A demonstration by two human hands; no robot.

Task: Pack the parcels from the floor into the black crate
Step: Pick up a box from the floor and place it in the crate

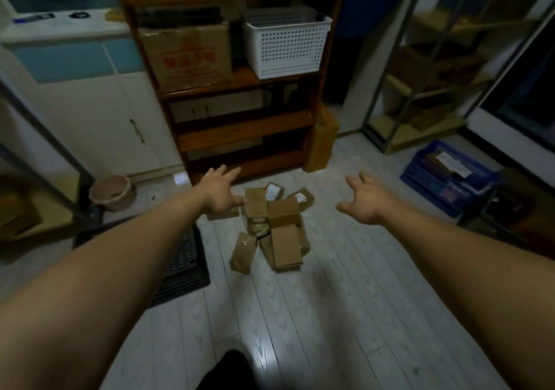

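Note:
Several brown cardboard parcels (274,227) lie in a loose pile on the pale wooden floor in front of a shelf. Some carry white labels, and one taped parcel (244,253) leans at the pile's near left. My left hand (219,193) is stretched out above the pile's left side, fingers spread, holding nothing. My right hand (368,202) reaches out to the right of the pile, open and empty. The black crate (183,265) sits on the floor at the left, mostly hidden under my left forearm.
A dark wooden shelf (240,113) with a cardboard box and white baskets (285,44) stands behind the pile. A blue crate (444,176) holding parcels sits at the right by a metal rack. A pink bucket (111,191) stands at the left.

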